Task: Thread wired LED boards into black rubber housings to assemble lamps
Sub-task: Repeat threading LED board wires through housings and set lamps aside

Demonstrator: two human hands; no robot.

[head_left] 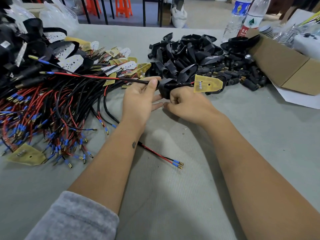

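Observation:
My right hand (185,103) grips a black rubber housing (166,90) from below, fingers curled round it. A yellow LED board (207,84) sticks out to the housing's right on short red and black leads. The board's black cable (135,80) runs out of the housing's left end. My left hand (142,97) pinches that cable close to the housing between thumb and forefinger, the other fingers straight. The cable's blue-tipped ends (178,164) lie on the table under my left forearm.
A tangle of wired LED boards (52,108) covers the left of the grey table (242,135). A heap of black housings (199,58) lies behind my hands. A cardboard box (284,66) and two plastic bottles (242,18) stand at the back right.

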